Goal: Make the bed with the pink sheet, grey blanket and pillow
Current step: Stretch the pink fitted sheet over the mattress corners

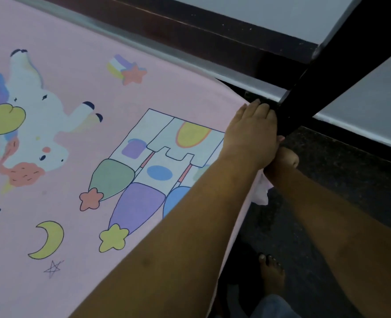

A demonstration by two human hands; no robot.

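Two grips: both at the far right corner of the bed, one above the other.
Left grip (252, 131): fingers straight and together, palm down flat on the pink sheet (75, 226); fingertips reach the corner beside the dark bed post (304, 92); nothing held.
Right grip (284, 162): just under the left wrist, at the side edge of the mattress; fingers curled; partly hidden, so cannot tell what, if anything, they hold.
Pink sheet: spread smooth over the mattress, filling the left and near part of the view; printed with a unicorn (34, 125), a castle (157, 157) and a moon (50, 239). One small fold hangs loose just below the right wrist.
Floor (350, 191): dark, speckled, right of the bed.
Foot (272, 274): toes showing, on the floor near the bed's side edge.
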